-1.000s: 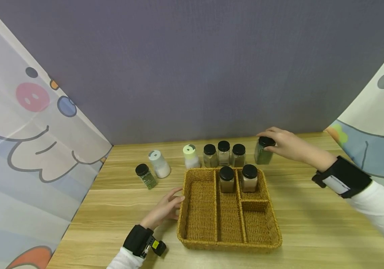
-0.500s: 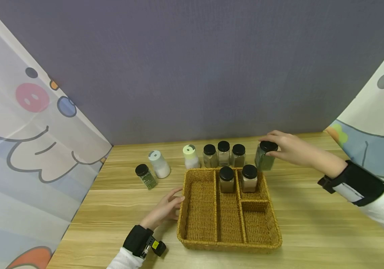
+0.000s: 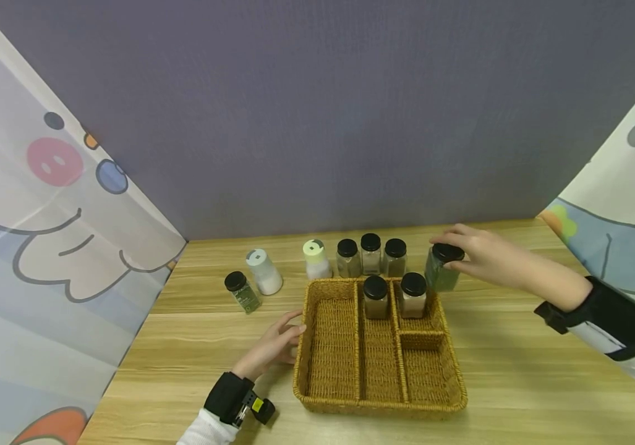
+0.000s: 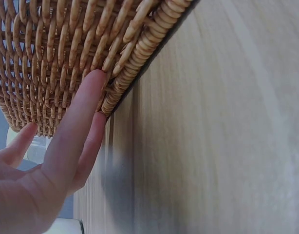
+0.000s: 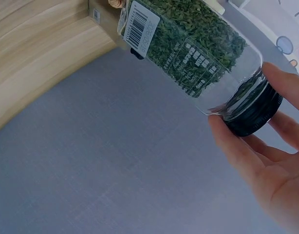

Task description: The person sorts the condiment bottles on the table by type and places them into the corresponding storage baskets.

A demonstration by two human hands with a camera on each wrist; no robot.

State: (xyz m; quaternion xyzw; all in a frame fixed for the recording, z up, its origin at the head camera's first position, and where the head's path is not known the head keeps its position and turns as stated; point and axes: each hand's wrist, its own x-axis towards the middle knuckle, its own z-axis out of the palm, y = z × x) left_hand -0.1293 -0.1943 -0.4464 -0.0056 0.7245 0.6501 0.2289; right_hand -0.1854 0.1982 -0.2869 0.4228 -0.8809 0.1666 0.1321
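Pinching lid (image 5: pixel 256 113): right hand (image 3: pixel 478 250) | herb jar (image 5: pixel 188 44): probably light, slick; best gripped by lid | left hand (image 3: pixel 269 347): fingers spread, touching basket (image 3: pixel 373 406)

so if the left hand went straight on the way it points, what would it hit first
The basket. The fingers of the left hand seem to touch its side, so it looks blocked at once, though contact is hard to judge.

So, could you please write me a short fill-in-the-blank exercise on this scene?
1. The right hand holds a jar whose lid is coloured ____.
2. The colour of the herbs in that jar is ____.
3. The ____ hand touches the basket.
4. The number of jars standing inside the basket is ____.
Missing words: black; green; left; two.
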